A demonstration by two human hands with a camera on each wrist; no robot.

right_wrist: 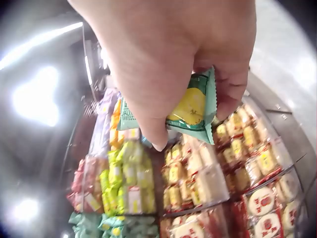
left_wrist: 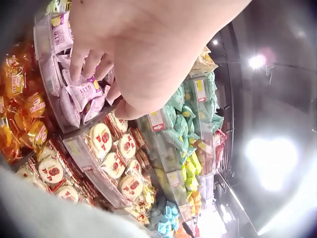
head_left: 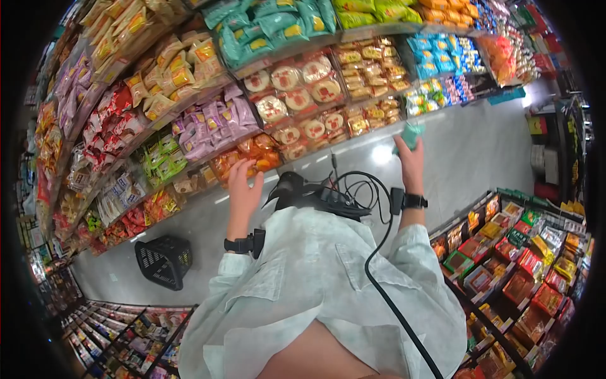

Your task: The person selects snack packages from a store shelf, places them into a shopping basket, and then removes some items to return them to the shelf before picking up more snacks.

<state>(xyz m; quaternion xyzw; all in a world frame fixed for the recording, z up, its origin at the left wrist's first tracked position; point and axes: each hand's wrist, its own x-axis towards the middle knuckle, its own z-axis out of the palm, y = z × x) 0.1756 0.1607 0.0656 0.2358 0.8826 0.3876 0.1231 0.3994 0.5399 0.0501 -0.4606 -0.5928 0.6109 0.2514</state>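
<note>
A small teal snack packet (right_wrist: 190,106) with a yellow picture on it is pinched between the thumb and fingers of my right hand (head_left: 411,165). In the head view this packet (head_left: 413,134) is held out over the floor, past the front of the shelves. My left hand (head_left: 243,192) holds nothing, its fingers loosely bent near the bin of orange-wrapped snacks (head_left: 262,151). From the left wrist, the fingers (left_wrist: 93,64) overlap the purple snack packets (left_wrist: 81,94). Round white pastries (head_left: 297,98) in clear wrap fill the bins between the two hands.
More teal packets (head_left: 271,28) lie in a bin higher up the shelf. A black shopping basket (head_left: 163,260) stands on the grey floor at left. Black cables (head_left: 360,183) loop at the waist. Another stocked display (head_left: 505,265) rises at right.
</note>
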